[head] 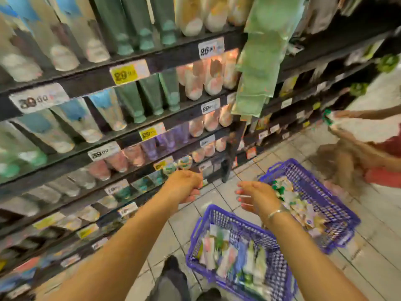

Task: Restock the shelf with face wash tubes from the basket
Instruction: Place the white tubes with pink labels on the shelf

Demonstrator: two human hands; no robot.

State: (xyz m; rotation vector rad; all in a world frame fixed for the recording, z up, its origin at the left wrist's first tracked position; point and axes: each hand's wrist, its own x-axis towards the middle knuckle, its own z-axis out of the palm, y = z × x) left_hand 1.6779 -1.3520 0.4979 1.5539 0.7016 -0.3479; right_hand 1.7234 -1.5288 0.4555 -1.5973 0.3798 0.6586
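Two purple mesh baskets sit on the tiled floor: the near basket (196, 231) below my arms holds several face wash tubes (230, 255), and the far basket (338, 205) holds more small packs. Black shelves (138, 124) on the left carry rows of tubes standing cap-down, in blue, green, pink and purple. My left hand (184, 185) hovers in front of a low shelf, fingers curled downward, with nothing visible in it. My right hand (256, 196) is held out above the floor by the far basket's near edge, fingers apart and holding nothing. The whole view is motion-blurred.
Another person's hands (347, 153) work at the right, holding white packs above the far basket. A strip of green sachets (258, 61) hangs down the shelf upright. Price tags line the shelf edges. My feet (173, 279) stand beside the near basket.
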